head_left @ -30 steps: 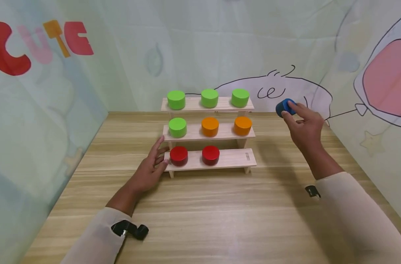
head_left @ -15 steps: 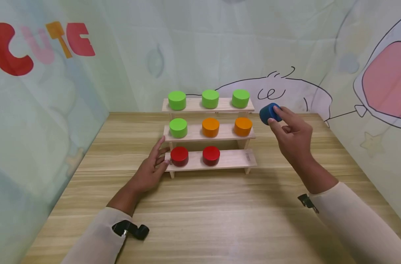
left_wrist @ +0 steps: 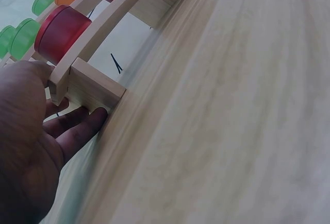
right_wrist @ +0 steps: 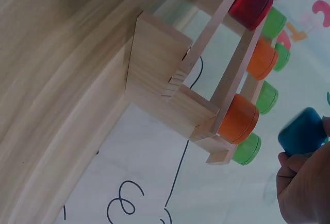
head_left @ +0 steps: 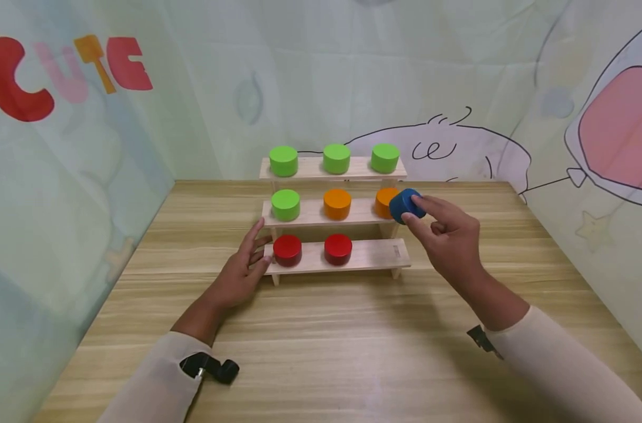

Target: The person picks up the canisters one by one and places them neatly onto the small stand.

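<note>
- The right hand (head_left: 450, 235) pinches a blue cylinder (head_left: 403, 205) between thumb and fingertips, holding it in the air just in front of the right end of the wooden stepped rack (head_left: 370, 254)'s middle step, partly covering the orange cylinder (head_left: 384, 200) there.
- The left hand (head_left: 241, 267) lies flat with straight fingers against the rack's left end, touching its lowest step.
- On the rack: three green cylinders (head_left: 336, 157) on top, one green and two orange in the middle, two red cylinders (head_left: 338, 248) on the lowest step, whose right end is bare.
- The rack stands on a wooden table (head_left: 352, 352).
</note>
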Action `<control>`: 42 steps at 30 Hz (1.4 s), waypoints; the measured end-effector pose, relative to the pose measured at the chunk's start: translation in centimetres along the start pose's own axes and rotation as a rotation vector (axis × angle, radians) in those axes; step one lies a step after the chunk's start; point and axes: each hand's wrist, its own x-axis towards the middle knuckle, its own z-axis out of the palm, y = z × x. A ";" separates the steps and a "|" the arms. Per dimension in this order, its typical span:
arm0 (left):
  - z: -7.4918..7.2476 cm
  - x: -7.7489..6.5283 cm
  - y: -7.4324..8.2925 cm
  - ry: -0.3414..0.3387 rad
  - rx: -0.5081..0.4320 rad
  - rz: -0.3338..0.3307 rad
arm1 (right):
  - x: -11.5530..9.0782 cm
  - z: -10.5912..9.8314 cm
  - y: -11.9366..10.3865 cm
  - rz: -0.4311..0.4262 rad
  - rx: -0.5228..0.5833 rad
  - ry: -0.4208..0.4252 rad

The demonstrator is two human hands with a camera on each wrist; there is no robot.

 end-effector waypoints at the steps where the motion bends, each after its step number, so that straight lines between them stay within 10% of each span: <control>1: 0.0 0.0 0.0 -0.001 0.001 0.001 | -0.2 0.1 0.0 0.001 -0.019 -0.014; 26: 0.0 0.0 0.2 0.001 0.011 0.010 | -2.2 1.8 1.0 0.228 -0.277 -0.379; 42: 0.0 0.0 0.1 0.003 0.028 0.004 | -2.4 2.1 1.6 0.284 -0.321 -0.451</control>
